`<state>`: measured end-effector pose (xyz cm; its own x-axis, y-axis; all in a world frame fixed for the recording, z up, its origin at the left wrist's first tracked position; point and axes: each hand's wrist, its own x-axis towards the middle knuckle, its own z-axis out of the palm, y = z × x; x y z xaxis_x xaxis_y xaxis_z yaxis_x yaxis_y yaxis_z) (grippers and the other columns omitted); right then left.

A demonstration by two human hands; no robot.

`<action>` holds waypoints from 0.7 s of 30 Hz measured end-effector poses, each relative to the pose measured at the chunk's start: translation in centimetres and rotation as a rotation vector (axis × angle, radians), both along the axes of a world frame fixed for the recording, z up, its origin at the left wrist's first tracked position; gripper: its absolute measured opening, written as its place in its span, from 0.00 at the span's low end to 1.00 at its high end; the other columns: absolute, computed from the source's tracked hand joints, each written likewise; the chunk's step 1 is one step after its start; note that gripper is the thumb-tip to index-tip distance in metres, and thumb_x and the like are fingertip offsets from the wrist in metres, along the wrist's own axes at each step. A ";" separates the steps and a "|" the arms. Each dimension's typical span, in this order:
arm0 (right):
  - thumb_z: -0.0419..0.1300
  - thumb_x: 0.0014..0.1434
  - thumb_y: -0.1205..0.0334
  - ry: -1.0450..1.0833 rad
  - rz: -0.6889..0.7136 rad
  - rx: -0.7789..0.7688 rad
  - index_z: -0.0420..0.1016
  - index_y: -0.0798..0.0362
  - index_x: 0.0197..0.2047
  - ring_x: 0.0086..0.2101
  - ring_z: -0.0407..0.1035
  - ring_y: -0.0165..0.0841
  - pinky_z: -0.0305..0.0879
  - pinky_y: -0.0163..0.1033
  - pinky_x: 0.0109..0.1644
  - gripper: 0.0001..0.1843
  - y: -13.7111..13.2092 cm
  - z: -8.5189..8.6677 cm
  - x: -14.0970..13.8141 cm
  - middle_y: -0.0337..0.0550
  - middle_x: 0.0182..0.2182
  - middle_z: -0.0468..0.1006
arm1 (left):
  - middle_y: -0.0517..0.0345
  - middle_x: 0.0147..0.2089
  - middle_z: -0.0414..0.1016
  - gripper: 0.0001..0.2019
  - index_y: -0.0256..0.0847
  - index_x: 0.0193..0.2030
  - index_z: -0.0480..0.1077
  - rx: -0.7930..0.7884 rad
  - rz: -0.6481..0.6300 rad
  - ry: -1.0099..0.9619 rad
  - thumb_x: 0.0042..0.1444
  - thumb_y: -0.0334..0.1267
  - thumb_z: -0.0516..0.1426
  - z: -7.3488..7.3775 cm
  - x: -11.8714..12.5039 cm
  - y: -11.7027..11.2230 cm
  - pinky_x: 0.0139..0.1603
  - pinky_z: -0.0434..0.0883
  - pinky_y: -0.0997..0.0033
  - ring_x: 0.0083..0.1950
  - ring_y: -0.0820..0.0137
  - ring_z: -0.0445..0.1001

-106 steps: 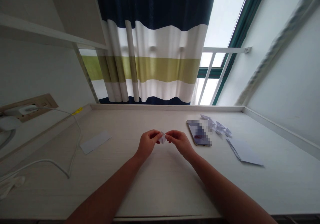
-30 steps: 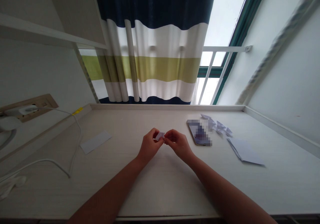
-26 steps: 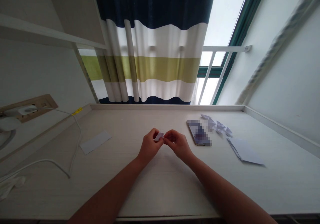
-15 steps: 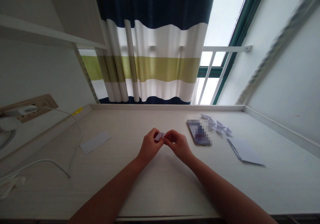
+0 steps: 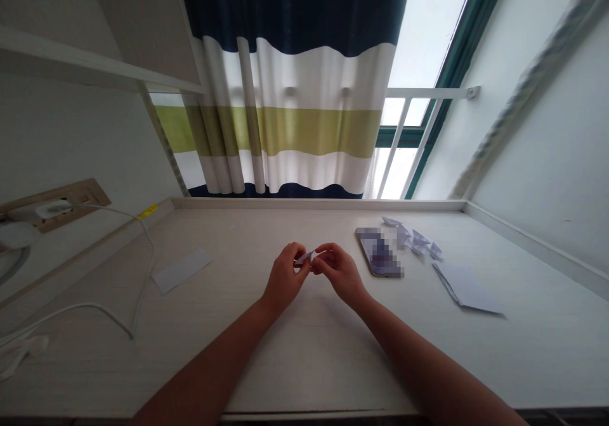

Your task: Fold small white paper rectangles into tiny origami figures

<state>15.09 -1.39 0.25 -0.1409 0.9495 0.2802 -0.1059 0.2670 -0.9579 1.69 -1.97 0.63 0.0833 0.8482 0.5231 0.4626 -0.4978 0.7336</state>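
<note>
A small piece of folded white paper (image 5: 305, 258) is held between my two hands, above the middle of the desk. My left hand (image 5: 287, 271) pinches its left side between thumb and fingers. From the other side, my right hand (image 5: 339, 270) grips the paper's right end with thumb and fingertips. My fingers cover much of the paper, so its exact fold is hard to make out. Right of my hands lies a phone (image 5: 379, 253) with a blurred screen. Several small folded paper pieces (image 5: 419, 239) lie in a group beyond it.
A stack of white paper (image 5: 469, 286) lies at the right on the desk (image 5: 304, 362). To the left is a flat paper strip (image 5: 182, 270). A white cable (image 5: 151, 261) runs from the wall socket (image 5: 85, 194) across the left side. A striped curtain (image 5: 295, 128) hangs behind.
The folded paper has tilted and now looks narrower. My right fingers have lifted slightly and spread over its right end. Everything else on the desk stays put.
</note>
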 end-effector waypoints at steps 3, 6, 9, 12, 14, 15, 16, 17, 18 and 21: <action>0.60 0.46 0.56 0.121 0.015 -0.104 0.63 0.52 0.35 0.25 0.71 0.29 0.68 0.37 0.31 0.15 0.1 0.2 -0.1 0.35 0.22 0.74 | 0.61 0.31 0.63 0.03 0.40 0.30 0.61 -0.001 -0.060 -0.060 0.52 0.35 0.51 -0.3 -0.1 0.2 0.31 0.69 0.76 0.32 0.74 0.67; 0.60 0.46 0.53 0.153 0.013 -0.171 0.63 0.52 0.34 0.23 0.70 0.29 0.68 0.37 0.29 0.16 0.1 0.5 -0.2 0.34 0.19 0.73 | 0.60 0.33 0.63 0.01 0.40 0.31 0.62 0.007 -0.099 -0.092 0.50 0.31 0.52 -0.4 -0.2 0.4 0.32 0.71 0.76 0.34 0.74 0.68; 0.62 0.44 0.54 0.160 -0.019 -0.196 0.65 0.53 0.32 0.23 0.69 0.28 0.68 0.36 0.30 0.15 0.1 0.7 -0.1 0.33 0.19 0.72 | 0.58 0.36 0.64 0.09 0.40 0.33 0.65 0.017 -0.166 -0.086 0.47 0.24 0.51 -0.2 -0.2 0.3 0.37 0.72 0.73 0.38 0.73 0.68; 0.63 0.42 0.57 0.183 -0.040 -0.203 0.66 0.52 0.32 0.23 0.68 0.26 0.68 0.37 0.33 0.14 0.2 0.7 0.2 0.32 0.20 0.72 | 0.55 0.40 0.64 0.12 0.40 0.35 0.67 -0.001 -0.221 -0.085 0.46 0.23 0.50 0.1 -0.2 -0.1 0.40 0.72 0.72 0.43 0.71 0.68; 0.63 0.41 0.59 0.183 -0.049 -0.194 0.66 0.52 0.31 0.23 0.67 0.26 0.67 0.36 0.33 0.13 0.3 0.6 0.3 0.31 0.19 0.72 | 0.54 0.42 0.63 0.09 0.40 0.36 0.68 -0.038 -0.230 -0.133 0.48 0.27 0.51 0.2 -0.1 -0.2 0.38 0.72 0.72 0.44 0.71 0.68; 0.63 0.41 0.60 0.178 -0.053 -0.185 0.67 0.53 0.31 0.23 0.67 0.25 0.67 0.36 0.32 0.13 0.3 0.5 0.3 0.31 0.19 0.71 | 0.54 0.42 0.64 0.07 0.39 0.35 0.68 -0.063 -0.222 -0.172 0.49 0.29 0.52 0.2 -0.1 -0.2 0.38 0.72 0.72 0.43 0.71 0.68; 0.63 0.41 0.61 0.172 -0.056 -0.175 0.67 0.53 0.31 0.23 0.66 0.25 0.67 0.36 0.32 0.12 0.4 0.4 0.2 0.31 0.19 0.71 | 0.55 0.41 0.64 0.06 0.39 0.35 0.67 -0.094 -0.205 -0.221 0.49 0.31 0.53 0.1 -0.1 -0.1 0.37 0.72 0.72 0.42 0.71 0.69; 0.63 0.41 0.61 0.165 -0.054 -0.163 0.67 0.53 0.30 0.23 0.66 0.26 0.67 0.36 0.31 0.12 0.5 0.3 0.2 0.31 0.18 0.71 | 0.55 0.41 0.65 0.06 0.39 0.35 0.66 -0.130 -0.183 -0.275 0.48 0.33 0.54 0.0 0.0 0.1 0.36 0.72 0.72 0.40 0.71 0.69; 0.63 0.41 0.61 0.158 -0.049 -0.148 0.67 0.53 0.30 0.23 0.66 0.26 0.67 0.36 0.30 0.12 0.5 0.2 0.2 0.32 0.19 0.71 | 0.56 0.40 0.66 0.07 0.39 0.35 0.66 -0.173 -0.160 -0.336 0.47 0.35 0.56 -0.1 0.0 0.3 0.35 0.72 0.72 0.38 0.72 0.70; 0.63 0.42 0.60 0.123 -0.036 -0.089 0.67 0.53 0.28 0.23 0.67 0.27 0.66 0.36 0.29 0.10 0.7 -0.1 0.0 0.33 0.21 0.71 | 0.57 0.37 0.68 0.11 0.37 0.35 0.66 -0.349 -0.147 -0.494 0.44 0.38 0.58 -0.3 0.0 0.8 0.33 0.72 0.71 0.33 0.73 0.71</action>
<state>15.10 -0.71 0.14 -0.0761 0.9753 0.2075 -0.2153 0.1872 -0.9584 1.71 -1.17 0.36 0.0314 0.9741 0.2239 -0.0281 -0.2231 0.9744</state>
